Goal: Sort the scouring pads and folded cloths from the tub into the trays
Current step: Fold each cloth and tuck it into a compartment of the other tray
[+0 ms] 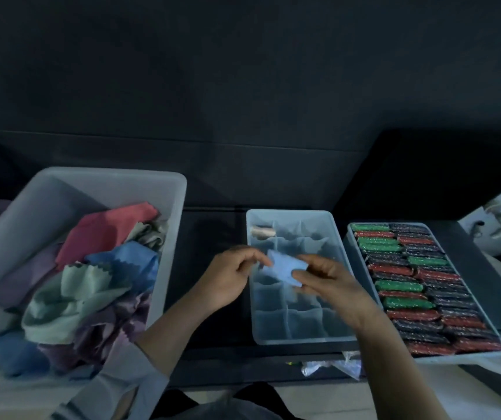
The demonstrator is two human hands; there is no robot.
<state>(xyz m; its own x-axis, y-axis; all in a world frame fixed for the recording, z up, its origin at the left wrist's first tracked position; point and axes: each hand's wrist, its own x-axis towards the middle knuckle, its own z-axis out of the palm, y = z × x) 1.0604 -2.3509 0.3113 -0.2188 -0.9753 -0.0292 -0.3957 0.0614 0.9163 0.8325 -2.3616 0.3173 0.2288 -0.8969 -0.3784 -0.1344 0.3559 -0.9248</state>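
Note:
A small folded light-blue cloth (284, 267) is pinched between my left hand (231, 277) and my right hand (328, 281), just above the divided tray (338, 237). That pale tray has many small compartments; a rolled beige cloth (262, 231) lies in its far left cell. On the left stands the big white tub (170, 207), holding loose red, blue, mint and purple cloths. To the right, a second tray (352, 247) is packed with rows of green, red and dark glittery scouring pads (418, 283).
The trays sit on a dark tabletop (209, 298). Crumpled clear plastic (334, 366) lies at the near table edge. A white object with metal fittings (500, 222) is at the far right. A dark backdrop fills the rear.

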